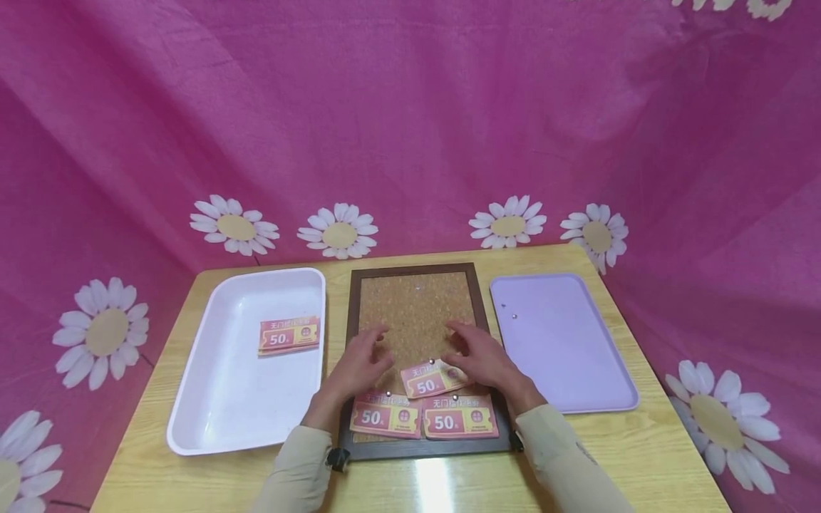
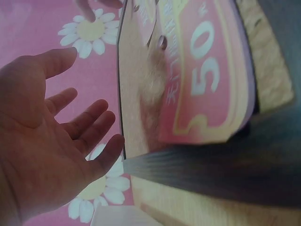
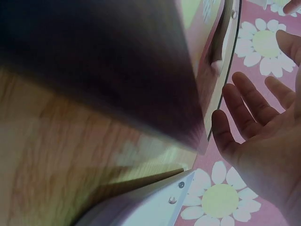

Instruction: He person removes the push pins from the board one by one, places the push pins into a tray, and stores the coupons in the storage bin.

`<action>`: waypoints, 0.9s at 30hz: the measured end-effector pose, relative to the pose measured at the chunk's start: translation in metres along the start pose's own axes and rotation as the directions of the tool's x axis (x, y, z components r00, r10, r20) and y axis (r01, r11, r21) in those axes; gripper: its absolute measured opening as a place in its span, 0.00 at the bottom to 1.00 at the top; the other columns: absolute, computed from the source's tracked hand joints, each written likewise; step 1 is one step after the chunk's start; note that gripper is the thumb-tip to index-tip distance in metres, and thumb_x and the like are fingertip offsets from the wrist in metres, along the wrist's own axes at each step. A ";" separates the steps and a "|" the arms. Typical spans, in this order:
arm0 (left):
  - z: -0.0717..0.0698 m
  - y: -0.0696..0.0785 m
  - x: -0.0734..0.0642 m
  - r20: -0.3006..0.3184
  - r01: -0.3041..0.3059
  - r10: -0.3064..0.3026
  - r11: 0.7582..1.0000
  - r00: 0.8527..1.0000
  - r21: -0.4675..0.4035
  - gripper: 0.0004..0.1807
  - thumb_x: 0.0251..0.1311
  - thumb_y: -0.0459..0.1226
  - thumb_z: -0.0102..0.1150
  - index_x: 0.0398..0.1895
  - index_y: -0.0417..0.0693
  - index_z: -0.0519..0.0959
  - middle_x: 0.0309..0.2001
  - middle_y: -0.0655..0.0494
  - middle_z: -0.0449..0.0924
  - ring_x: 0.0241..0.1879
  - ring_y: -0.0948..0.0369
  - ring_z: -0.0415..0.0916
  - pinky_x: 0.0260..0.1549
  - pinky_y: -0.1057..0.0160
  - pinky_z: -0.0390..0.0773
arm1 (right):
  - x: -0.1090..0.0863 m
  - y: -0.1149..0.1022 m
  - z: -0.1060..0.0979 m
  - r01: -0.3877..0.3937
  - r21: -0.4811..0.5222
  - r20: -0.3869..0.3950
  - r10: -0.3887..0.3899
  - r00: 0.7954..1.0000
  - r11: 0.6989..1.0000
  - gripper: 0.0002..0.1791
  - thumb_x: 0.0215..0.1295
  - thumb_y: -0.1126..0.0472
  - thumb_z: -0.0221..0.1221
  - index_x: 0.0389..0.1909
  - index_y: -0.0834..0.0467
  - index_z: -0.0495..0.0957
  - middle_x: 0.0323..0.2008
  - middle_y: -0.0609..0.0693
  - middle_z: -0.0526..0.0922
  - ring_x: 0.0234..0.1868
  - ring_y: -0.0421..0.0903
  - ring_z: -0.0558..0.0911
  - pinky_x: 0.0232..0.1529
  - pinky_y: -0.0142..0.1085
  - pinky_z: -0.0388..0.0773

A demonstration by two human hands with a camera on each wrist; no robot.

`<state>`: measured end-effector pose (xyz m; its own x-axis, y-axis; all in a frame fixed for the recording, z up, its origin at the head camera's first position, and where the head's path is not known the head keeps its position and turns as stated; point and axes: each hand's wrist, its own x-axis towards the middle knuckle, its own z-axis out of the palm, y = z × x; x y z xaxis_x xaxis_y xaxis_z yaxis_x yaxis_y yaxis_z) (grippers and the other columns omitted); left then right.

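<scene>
A cork board point(image 1: 417, 306) in a dark wooden frame lies in the middle of the table. Three pink-and-yellow coupons marked 50 are pinned on its near half: one at lower left point(image 1: 387, 416), one at lower right point(image 1: 460, 417), and a tilted one point(image 1: 431, 379) above them. Each has a round-headed pin at its top edge. Over the left side of the board hovers my left hand point(image 1: 360, 365), fingers loosely bent and holding nothing. My right hand point(image 1: 482, 356) mirrors it on the right, empty, overlapping the tilted coupon's right end. Both wrist views show the fingers spread and relaxed.
On the left stands a white tray point(image 1: 221, 356) with a stack of similar coupons point(image 1: 288, 336) in it. A flat purple tray point(image 1: 564, 349) at the right carries two small pins point(image 1: 514, 315). Behind the wooden table point(image 1: 137, 427) hangs a pink curtain with daisies.
</scene>
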<state>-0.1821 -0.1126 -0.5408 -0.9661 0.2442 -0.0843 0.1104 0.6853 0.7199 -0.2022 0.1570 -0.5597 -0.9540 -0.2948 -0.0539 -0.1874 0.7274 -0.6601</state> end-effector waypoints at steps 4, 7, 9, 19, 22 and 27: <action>0.007 0.000 0.000 -0.007 -0.054 0.055 0.998 0.998 0.031 0.33 0.61 0.42 0.60 0.69 0.48 0.64 0.61 0.45 0.72 0.58 0.49 0.72 0.57 0.48 0.73 | 0.000 -0.004 0.002 0.016 -0.018 0.010 -0.016 1.000 1.000 0.38 0.57 0.47 0.65 0.68 0.49 0.66 0.60 0.50 0.76 0.59 0.48 0.76 0.62 0.49 0.69; 0.011 0.002 -0.001 -0.011 -0.078 0.078 0.996 0.997 0.048 0.33 0.59 0.42 0.61 0.68 0.47 0.65 0.59 0.45 0.73 0.58 0.49 0.71 0.58 0.47 0.71 | 0.000 -0.006 0.003 0.016 -0.040 0.021 -0.015 1.000 0.999 0.37 0.58 0.47 0.65 0.68 0.48 0.66 0.59 0.50 0.77 0.58 0.48 0.76 0.61 0.49 0.70; 0.012 0.004 -0.001 -0.006 -0.078 0.078 0.996 0.997 0.054 0.33 0.59 0.42 0.61 0.68 0.47 0.65 0.59 0.45 0.73 0.58 0.49 0.71 0.59 0.47 0.70 | 0.000 -0.008 0.003 0.008 -0.053 0.027 -0.007 1.000 0.999 0.37 0.58 0.46 0.64 0.68 0.47 0.66 0.59 0.50 0.77 0.58 0.48 0.76 0.61 0.49 0.70; 0.018 0.008 0.000 0.017 -0.037 0.036 0.997 0.999 0.072 0.35 0.59 0.45 0.62 0.69 0.50 0.65 0.60 0.49 0.75 0.59 0.51 0.71 0.60 0.47 0.70 | 0.001 -0.010 0.004 -0.001 -0.073 0.044 0.005 0.999 0.997 0.36 0.58 0.44 0.64 0.68 0.46 0.67 0.55 0.48 0.79 0.56 0.46 0.77 0.60 0.48 0.71; 0.020 0.008 -0.001 0.017 -0.036 0.035 0.995 0.999 0.092 0.35 0.58 0.46 0.62 0.69 0.51 0.65 0.59 0.49 0.75 0.60 0.51 0.71 0.61 0.47 0.69 | 0.001 -0.011 0.005 0.005 -0.082 0.053 -0.001 0.999 0.997 0.36 0.58 0.42 0.64 0.68 0.45 0.67 0.55 0.47 0.80 0.56 0.46 0.78 0.60 0.48 0.71; 0.026 0.007 -0.002 0.036 -0.029 0.024 0.992 0.999 0.122 0.35 0.58 0.48 0.62 0.69 0.53 0.65 0.62 0.50 0.74 0.64 0.50 0.68 0.64 0.47 0.65 | 0.000 -0.013 0.006 0.022 -0.101 0.068 -0.015 0.998 0.995 0.34 0.58 0.42 0.63 0.65 0.45 0.69 0.54 0.47 0.81 0.56 0.46 0.78 0.60 0.47 0.71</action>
<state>-0.1736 -0.0902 -0.5531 -0.9541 0.2852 -0.0911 0.1657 0.7565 0.6327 -0.1986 0.1434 -0.5555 -0.9329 -0.3475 -0.0946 -0.2312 0.7793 -0.5825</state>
